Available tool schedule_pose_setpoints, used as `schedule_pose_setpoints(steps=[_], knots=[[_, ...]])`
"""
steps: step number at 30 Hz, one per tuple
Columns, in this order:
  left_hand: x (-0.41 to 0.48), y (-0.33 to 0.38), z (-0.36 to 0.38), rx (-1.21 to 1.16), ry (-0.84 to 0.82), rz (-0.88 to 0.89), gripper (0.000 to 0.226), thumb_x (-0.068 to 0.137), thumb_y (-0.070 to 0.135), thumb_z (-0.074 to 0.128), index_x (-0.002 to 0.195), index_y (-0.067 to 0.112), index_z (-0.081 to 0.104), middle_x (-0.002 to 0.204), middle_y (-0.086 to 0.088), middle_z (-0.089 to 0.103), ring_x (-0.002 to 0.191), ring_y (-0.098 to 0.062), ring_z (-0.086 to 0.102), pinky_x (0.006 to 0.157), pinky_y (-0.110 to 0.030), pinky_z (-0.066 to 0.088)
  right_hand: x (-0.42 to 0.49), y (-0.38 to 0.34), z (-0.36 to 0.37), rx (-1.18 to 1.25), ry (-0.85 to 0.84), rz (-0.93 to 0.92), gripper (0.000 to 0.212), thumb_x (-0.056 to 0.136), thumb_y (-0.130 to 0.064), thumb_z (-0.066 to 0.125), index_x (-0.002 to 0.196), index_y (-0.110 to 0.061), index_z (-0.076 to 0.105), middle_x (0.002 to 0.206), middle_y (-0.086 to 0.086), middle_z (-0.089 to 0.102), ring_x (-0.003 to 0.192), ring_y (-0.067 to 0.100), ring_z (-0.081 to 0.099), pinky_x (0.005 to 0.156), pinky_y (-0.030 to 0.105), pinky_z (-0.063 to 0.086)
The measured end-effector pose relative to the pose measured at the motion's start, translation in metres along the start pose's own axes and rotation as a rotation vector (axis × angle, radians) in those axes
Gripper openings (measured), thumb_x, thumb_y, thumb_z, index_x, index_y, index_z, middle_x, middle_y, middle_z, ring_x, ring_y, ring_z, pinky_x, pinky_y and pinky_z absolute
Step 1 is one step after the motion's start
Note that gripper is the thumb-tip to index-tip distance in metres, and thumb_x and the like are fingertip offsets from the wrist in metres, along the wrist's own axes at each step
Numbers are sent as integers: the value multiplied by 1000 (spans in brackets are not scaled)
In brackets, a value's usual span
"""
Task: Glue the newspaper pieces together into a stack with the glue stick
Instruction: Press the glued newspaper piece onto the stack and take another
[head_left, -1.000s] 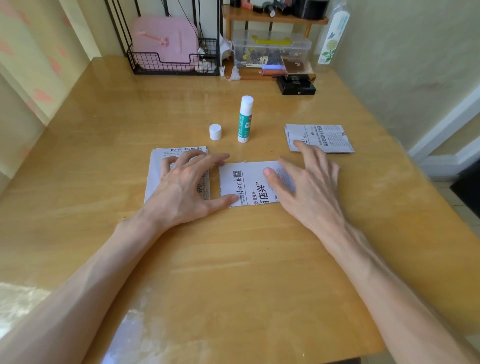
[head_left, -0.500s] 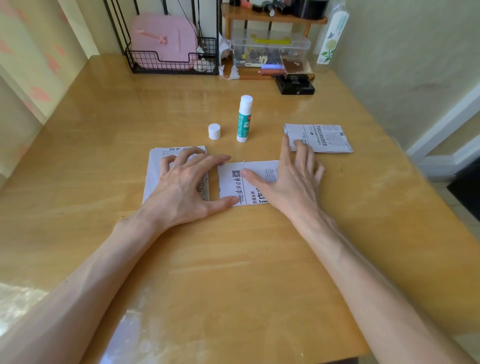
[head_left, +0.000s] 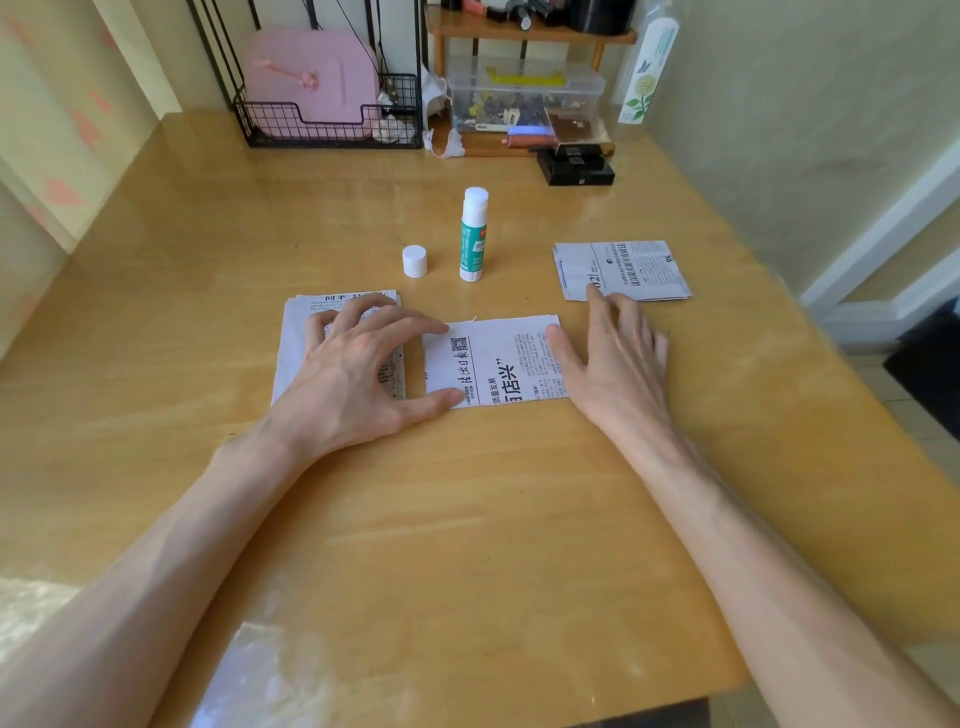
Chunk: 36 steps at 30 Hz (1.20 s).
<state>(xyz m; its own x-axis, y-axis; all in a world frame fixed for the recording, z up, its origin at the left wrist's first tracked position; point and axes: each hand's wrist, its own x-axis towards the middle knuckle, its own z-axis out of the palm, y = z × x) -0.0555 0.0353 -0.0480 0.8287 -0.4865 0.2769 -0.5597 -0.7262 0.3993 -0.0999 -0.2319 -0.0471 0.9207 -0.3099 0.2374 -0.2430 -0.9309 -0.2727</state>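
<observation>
Newspaper piece (head_left: 498, 364) lies between left hand (head_left: 358, 374) and right hand (head_left: 613, 358), touching both.

The left hand (head_left: 358, 374) covers most of the left stack of newspaper pieces (head_left: 293, 353), so its top sheet's print is largely hidden. The right hand (head_left: 615, 358) hides the right edge of the middle newspaper piece (head_left: 498, 364), and one fingertip (head_left: 593, 293) overlaps the near edge of the right pile (head_left: 634, 270). The small print on all three is too fine to read. The left forearm (head_left: 156, 571) and right forearm (head_left: 779, 571) run past the bottom edge. At the back, the wooden shelf (head_left: 530, 36) is cut by the top edge, and the clear box (head_left: 524, 98) holds bits too small to tell.
</observation>
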Motion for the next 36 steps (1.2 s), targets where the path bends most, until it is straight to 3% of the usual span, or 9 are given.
schedule_pose_setpoints(steps=[5, 11, 15, 19, 24, 29, 36], knots=[[1, 0, 0, 7, -3, -5, 77, 73, 88, 57, 137, 46, 55, 135, 27, 56, 144, -10, 33, 115, -46, 23, -4, -27, -2, 36, 71, -24, 80, 102, -65, 45, 162, -15, 31, 156, 12, 39, 146, 30, 36, 111, 48, 28], [0, 0, 1, 4, 27, -15, 82, 72, 90, 55, 141, 45, 52, 134, 16, 60, 143, -10, 36, 112, -45, 24, -18, -74, 13, -4, 9, -85, 114, 83, -90, 47, 165, -14, 24, 160, 11, 32, 153, 30, 26, 117, 50, 25], [-1, -1, 1, 14, 16, -11, 82, 72, 92, 55, 141, 47, 51, 134, 19, 59, 143, -10, 36, 113, -47, 25, -15, -68, 13, 16, -47, -33, 123, 76, -96, 49, 166, -18, 19, 162, 10, 29, 153, 28, 22, 120, 50, 22], [-1, -1, -1, 28, -8, 23, 65, 79, 88, 52, 133, 52, 58, 138, 31, 54, 143, -10, 36, 112, -45, 23, -13, -50, 5, 50, -78, 11, 121, 76, -94, 53, 166, -21, 19, 162, 9, 30, 151, 27, 24, 118, 48, 22], [3, 3, 1, 16, 65, 5, 45, 99, 69, 43, 133, 46, 62, 121, 22, 59, 136, -11, 43, 109, -44, 23, -11, -27, -5, 58, -90, 44, 115, 78, -90, 56, 165, -23, 23, 159, 8, 33, 149, 27, 28, 116, 44, 23], [7, 11, 9, 56, 94, -8, 51, 94, 70, 46, 134, 42, 61, 107, 15, 56, 123, -14, 51, 107, -46, 26, -12, -21, -7, 81, -100, 15, 98, 85, -83, 56, 161, -26, 33, 161, 3, 34, 150, 24, 28, 117, 42, 21], [9, 9, 8, 40, 95, -25, 56, 90, 73, 50, 137, 43, 57, 115, 20, 60, 132, -10, 46, 107, -41, 22, -8, -6, -18, 124, -157, -10, 69, 106, -51, 53, 165, -25, 28, 165, -3, 33, 154, 19, 26, 119, 40, 21]])
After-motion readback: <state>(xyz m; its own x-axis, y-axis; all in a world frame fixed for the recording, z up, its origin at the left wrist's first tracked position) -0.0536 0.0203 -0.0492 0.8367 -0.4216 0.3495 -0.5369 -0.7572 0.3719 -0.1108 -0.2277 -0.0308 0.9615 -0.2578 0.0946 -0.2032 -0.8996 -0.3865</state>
